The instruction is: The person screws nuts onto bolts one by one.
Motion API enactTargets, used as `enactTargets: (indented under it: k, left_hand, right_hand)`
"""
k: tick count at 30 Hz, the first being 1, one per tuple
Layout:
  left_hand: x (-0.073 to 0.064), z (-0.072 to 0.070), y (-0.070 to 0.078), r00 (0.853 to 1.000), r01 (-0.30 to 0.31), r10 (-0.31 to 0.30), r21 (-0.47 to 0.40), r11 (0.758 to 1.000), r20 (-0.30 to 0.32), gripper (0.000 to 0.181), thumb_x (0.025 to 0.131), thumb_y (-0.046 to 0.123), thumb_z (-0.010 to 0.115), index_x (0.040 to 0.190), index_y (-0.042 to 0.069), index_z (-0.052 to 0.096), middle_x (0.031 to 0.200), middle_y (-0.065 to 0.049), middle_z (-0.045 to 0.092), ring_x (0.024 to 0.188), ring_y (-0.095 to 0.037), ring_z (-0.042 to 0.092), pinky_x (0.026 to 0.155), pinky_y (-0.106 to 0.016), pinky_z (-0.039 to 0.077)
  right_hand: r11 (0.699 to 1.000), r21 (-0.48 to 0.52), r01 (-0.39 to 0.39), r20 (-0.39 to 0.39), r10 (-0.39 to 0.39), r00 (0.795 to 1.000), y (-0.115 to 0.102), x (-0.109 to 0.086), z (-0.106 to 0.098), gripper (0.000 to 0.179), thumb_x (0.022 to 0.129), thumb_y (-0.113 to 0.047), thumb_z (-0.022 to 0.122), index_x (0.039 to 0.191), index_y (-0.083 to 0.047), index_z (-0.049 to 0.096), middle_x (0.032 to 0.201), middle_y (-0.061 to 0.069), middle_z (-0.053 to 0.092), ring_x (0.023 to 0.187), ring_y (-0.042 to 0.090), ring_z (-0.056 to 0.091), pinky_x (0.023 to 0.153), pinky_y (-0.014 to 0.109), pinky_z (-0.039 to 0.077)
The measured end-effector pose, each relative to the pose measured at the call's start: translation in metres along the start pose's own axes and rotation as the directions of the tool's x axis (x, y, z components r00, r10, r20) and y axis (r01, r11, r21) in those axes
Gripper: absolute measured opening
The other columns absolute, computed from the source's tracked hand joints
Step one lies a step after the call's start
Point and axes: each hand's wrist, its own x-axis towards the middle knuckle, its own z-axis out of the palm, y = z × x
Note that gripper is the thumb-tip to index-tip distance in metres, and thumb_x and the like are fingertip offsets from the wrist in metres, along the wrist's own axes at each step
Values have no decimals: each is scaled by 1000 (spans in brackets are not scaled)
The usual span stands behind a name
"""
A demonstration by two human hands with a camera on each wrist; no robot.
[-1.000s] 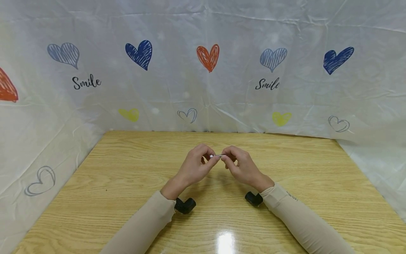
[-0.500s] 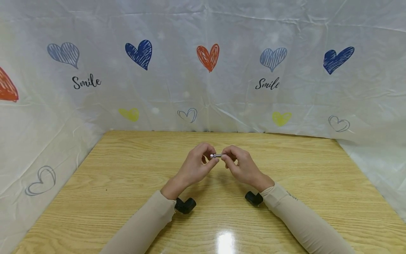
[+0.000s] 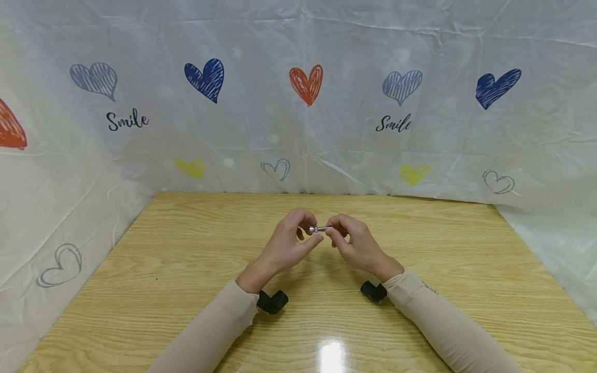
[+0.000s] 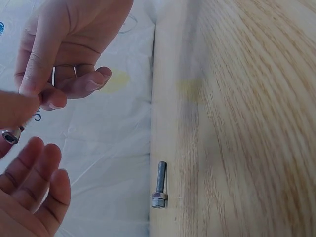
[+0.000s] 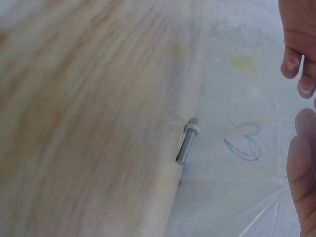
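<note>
A silver socket-head bolt point(image 3: 322, 228) with a nut near its head lies level between my two hands in the head view. My right hand point(image 3: 361, 247) pinches its threaded end between thumb and forefinger. At the head end, my left hand point(image 3: 288, 242) curls its thumb and forefinger around the bolt head and nut; the thumb sits a little below. In the left wrist view the bolt head point(image 4: 11, 136) shows its dark socket, partly covered by the left thumb point(image 4: 17, 109). The right wrist view shows only fingers at its edge.
A second bolt point(image 4: 160, 185) with a nut on it lies on the wooden table point(image 3: 186, 269) near the back edge; my hands hide it in the head view. A white cloth point(image 3: 345, 41) printed with hearts hangs behind and at the sides.
The bolt has come into fuller view between the hands, its nut now showing. My left thumb and forefinger have shifted slightly apart around the head end; the right hand stays put.
</note>
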Motion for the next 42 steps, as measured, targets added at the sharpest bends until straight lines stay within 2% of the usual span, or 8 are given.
enactTargets:
  k: [6, 13, 17, 21, 25, 29, 39, 42]
  left_hand:
    - [1, 0, 1, 998, -54, 55, 10, 998, -16, 15, 88, 5, 68, 94, 8, 55, 88, 0, 54, 78, -14, 53, 61, -30, 49]
    - [0, 0, 1, 999, -35, 35, 11, 999, -18, 6, 94, 16, 62, 91, 12, 59, 88, 2, 55, 78, -11, 51, 62, -31, 47]
    - [-1, 1, 0, 1000, -13, 14, 16, 1000, -18, 10, 97, 21, 58, 90, 14, 60, 88, 3, 55, 78, -10, 51, 62, -32, 47]
    - [-1, 1, 0, 1000, 11, -11, 3, 1000, -27, 10, 94, 22, 64, 95, 12, 59, 91, 2, 56, 79, -15, 54, 63, -34, 48]
    - [0, 0, 1, 999, -7, 7, -1, 1000, -31, 17, 88, 13, 70, 97, 11, 57, 92, 1, 56, 80, -15, 55, 63, -33, 48]
    - [1, 1, 0, 999, -45, 45, 17, 999, -24, 15, 87, 6, 69, 94, 10, 56, 89, 1, 55, 79, -12, 53, 62, -30, 47]
    - [0, 1, 0, 1000, -24, 24, 20, 1000, -11, 9, 96, 19, 59, 91, 12, 59, 88, 2, 55, 77, -12, 51, 62, -32, 47]
    - [0, 1, 0, 1000, -6, 6, 4, 1000, -16, 10, 95, 21, 61, 94, 12, 59, 90, 2, 56, 79, -18, 54, 63, -33, 47]
  right_hand:
    - [1000, -1, -3, 1, 3, 1000, 3, -1, 1, 6, 95, -4, 57, 98, 1, 58, 78, 2, 59, 60, 15, 58, 53, 28, 48]
    - [1000, 6, -2, 8, 2, 1000, 4, -1, 0, 8, 98, -11, 55, 99, -4, 59, 76, 1, 58, 58, 17, 58, 51, 29, 47]
    - [1000, 0, -7, 10, 7, 1000, 4, -1, 0, 9, 98, -11, 55, 98, -3, 59, 76, -1, 58, 58, 17, 57, 51, 31, 47]
    - [1000, -3, -28, 10, 28, 1000, 2, -1, 1, 6, 96, -4, 56, 97, 1, 58, 76, 2, 59, 58, 19, 58, 51, 34, 48]
    - [999, -4, -39, 11, 39, 999, -9, 2, -1, 4, 94, 2, 56, 96, 5, 58, 76, 6, 59, 58, 22, 58, 51, 34, 48]
    - [999, -13, -38, 14, 38, 999, -26, 6, -6, 4, 94, 3, 56, 95, 7, 57, 76, 7, 59, 58, 23, 58, 52, 34, 49]
    - [1000, -1, -18, 4, 18, 1000, -33, 7, -8, 3, 94, 3, 55, 95, 5, 58, 74, 6, 57, 57, 26, 58, 51, 35, 47]
    - [1000, -2, -18, 6, 18, 1000, -33, 8, -8, 3, 94, 4, 55, 95, 5, 57, 74, 6, 57, 57, 25, 58, 51, 35, 47]
